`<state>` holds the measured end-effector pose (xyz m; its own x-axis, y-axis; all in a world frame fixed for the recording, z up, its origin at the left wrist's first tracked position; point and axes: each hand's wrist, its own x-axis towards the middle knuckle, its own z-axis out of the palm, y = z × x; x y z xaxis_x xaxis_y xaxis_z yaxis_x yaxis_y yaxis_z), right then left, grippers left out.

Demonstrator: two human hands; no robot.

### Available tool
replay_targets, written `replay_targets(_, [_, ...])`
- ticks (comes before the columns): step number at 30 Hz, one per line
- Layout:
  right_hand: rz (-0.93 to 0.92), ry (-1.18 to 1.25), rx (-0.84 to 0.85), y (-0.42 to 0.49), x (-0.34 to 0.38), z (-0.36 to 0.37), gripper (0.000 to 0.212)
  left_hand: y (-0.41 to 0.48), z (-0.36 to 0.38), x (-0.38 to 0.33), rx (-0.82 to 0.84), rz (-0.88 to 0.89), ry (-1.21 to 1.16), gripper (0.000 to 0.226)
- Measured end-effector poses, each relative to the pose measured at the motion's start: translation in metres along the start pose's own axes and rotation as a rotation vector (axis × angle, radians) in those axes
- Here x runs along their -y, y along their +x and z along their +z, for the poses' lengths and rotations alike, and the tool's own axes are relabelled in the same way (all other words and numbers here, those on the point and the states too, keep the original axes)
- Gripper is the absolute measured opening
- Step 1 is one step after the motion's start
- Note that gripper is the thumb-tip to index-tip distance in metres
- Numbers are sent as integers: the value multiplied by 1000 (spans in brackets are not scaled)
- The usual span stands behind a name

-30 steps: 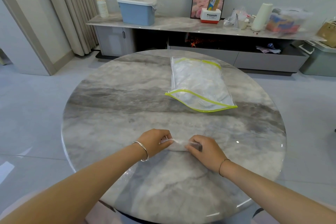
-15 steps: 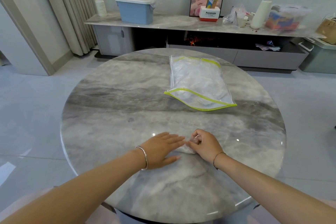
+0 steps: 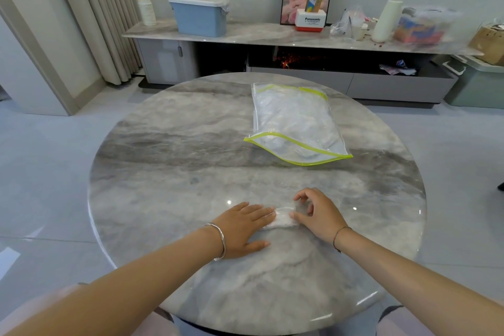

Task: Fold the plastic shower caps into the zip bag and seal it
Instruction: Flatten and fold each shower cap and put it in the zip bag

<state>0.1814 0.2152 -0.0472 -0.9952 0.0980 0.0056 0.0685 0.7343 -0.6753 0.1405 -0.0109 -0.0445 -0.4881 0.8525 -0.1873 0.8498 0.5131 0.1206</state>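
a second ago both hands were pinching the ends of a shower cap [image 3: 283, 218] just above the marble table [image 3: 163, 172]; now the left hand [image 3: 242, 229] is lying flat, fingers together and stretched out, pressing down the left end of the folded strip, so the pinch has turned into a flattening press. the right hand [image 3: 317, 217] is arching over the right end, fingers spread and curled, thumb tip touching the strip's near edge; it is not clamping on the cap. the strip is looking shorter and more compact than before, which suggests this fold is nearly done and the cap is getting ready for the bag.

the zip bag [image 3: 294, 125] is lying well apart, farther across the table, unmoved. its green-edged mouth is gaping open toward the person, not yet sealed. crumpled clear plastic is already filling it, probably other caps, though how many cannot be told. so the bagging and sealing are remaining.
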Motion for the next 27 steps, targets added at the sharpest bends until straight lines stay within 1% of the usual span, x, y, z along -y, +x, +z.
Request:
replay_targets(2, [-158, -104, -40, -3, 5, -3, 20, 0, -6, -3, -34, -25, -19, 89])
replay_targets(4, [-374, -212, -72, -6, 11, -4, 15, -2, -11, -5, -41, -68, -42, 91])
replay_targets(7, [-661, -393, -33, -11, 15, 0, 18, -4, -13, -4, -41, -110, -87, 94])
replay_targets(9, [-791, -481, 20, -14, 14, 3, 24, -6, -12, -3, -47, -109, -90, 93])
replay_targets(11, [-844, -540, 76, -17, 12, 5, 35, -7, -12, -3, -58, -94, -71, 91])
replay_targets(13, [-848, -592, 93, -18, 10, 7, 40, -8, -10, -3, -69, -66, -20, 91])
replay_targets(17, [-822, -578, 22, -14, 9, 14, 23, -8, -6, -1, -12, -47, 29, 97])
replay_targets(20, [-781, -583, -17, -13, 10, 19, 21, -7, -5, 2, 32, -72, 8, 99])
replay_targets(22, [-720, -561, -22, -13, 11, 21, 21, -6, -8, 3, 25, -85, -7, 91])
replay_targets(24, [-658, -533, -6, -12, 12, 22, 22, -5, -11, 4, -17, -115, -70, 79])
replay_targets(25, [-625, -497, 6, -12, 14, 22, 21, -4, -12, 5, -43, -135, -113, 71])
replay_targets(27, [-489, -355, 18, -13, 19, 21, 11, -1, -12, 7, -105, -179, -199, 54])
